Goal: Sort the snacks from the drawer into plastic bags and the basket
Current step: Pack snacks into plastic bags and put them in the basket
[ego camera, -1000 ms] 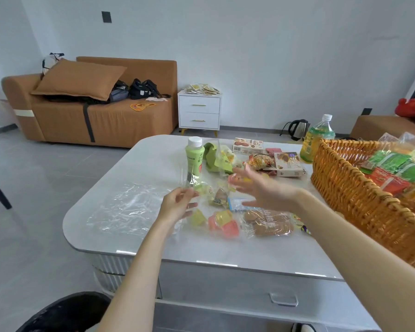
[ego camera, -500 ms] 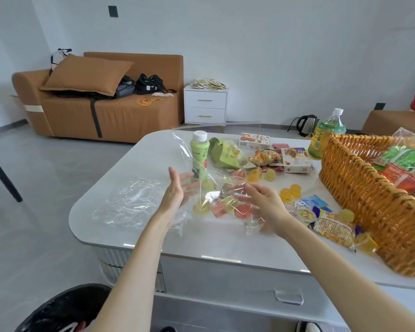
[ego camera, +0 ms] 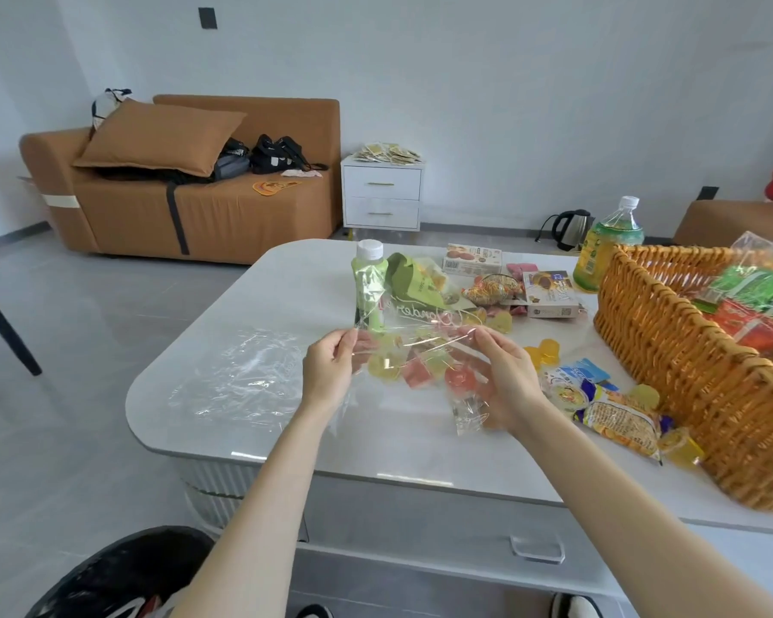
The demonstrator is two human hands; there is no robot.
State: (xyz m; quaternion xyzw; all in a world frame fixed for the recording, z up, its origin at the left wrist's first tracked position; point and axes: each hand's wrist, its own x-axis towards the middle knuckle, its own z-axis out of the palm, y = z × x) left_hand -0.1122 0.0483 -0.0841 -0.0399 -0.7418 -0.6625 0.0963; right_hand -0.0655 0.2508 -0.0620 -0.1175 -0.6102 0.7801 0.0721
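Holding the clear plastic bag (ego camera: 420,334) by one edge, pinched tight in the fingers (ego camera: 348,345) of left hand (ego camera: 329,372) and right hand (ego camera: 507,379). Raised just above the bench (ego camera: 286,439), over jelly cups (ego camera: 413,372), left of the basket (ego camera: 670,350). Probably limp, slippery, near weightless, quick to crumple; best taken at the rim, one side each. Stretched left to right, with a loose corner drooping near right.

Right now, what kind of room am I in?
Most likely a home living room: a brown sofa with a cushion stands by the far wall, a white two-drawer cabinet beside it, and a white table holds snacks and a wicker basket.
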